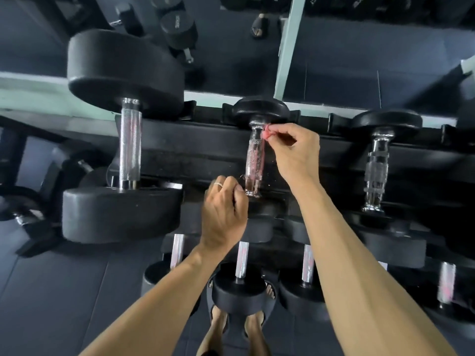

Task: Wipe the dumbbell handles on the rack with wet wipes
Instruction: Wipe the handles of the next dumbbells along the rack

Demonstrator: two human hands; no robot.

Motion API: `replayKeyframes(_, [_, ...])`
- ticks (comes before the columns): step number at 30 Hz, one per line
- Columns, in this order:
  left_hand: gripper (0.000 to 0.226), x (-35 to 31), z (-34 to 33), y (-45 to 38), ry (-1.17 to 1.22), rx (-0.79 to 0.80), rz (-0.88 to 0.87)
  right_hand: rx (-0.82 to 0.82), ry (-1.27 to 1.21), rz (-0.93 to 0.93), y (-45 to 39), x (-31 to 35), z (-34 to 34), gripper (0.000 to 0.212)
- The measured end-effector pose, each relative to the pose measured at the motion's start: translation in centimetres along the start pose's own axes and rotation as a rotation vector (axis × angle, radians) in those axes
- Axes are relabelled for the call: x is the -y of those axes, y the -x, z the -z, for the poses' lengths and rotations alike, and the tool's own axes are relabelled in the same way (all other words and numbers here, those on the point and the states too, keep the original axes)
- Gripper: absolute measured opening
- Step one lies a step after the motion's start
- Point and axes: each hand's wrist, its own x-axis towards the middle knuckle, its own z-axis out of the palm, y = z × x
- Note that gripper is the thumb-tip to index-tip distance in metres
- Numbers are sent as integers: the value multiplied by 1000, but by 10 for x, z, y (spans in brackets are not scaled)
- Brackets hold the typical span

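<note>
The middle dumbbell's chrome handle (253,160) lies on the top tier of the black rack (195,150). A pink wet wipe (267,132), twisted thin, stretches along the handle's right side. My right hand (295,152) pinches the wipe's bunched upper end beside the far weight head (261,109). At the handle's near end, my left hand (223,209), with a ring on one finger, has its fingers curled and seems to pinch the wipe's lower end. The near weight head is hidden behind my hands.
A large dumbbell (123,140) lies left on the rack, a smaller one (377,163) right. Several dumbbells (241,263) stand on the lower tier below my arms. A mirror (334,47) runs behind the rack. My sandalled feet (231,327) stand on dark floor mats.
</note>
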Motion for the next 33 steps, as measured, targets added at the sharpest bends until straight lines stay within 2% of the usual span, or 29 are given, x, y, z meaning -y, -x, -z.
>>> replayKeyframes(9, [20, 3, -3, -1, -2, -6, -48, 108, 125, 8, 33, -9, 6, 16])
replayKeyframes(15, [18, 3, -3, -1, -6, 12, -29, -77, 21, -27, -1, 0, -7, 11])
replayKeyframes(21, [21, 4, -4, -2, -6, 4, -50, 101, 62, -119, 51, -9, 9, 8])
replayKeyframes(24, [21, 4, -4, -1, -6, 15, -36, 33, 49, -62, 34, -3, 3, 16])
replayKeyframes(28, [22, 4, -2, 0, -14, 36, -17, -62, 56, -23, 5, 3, -8, 13])
replayKeyframes(33, [23, 3, -2, -1, -10, 16, -53, 82, 189, -16, 55, -6, 7, 9])
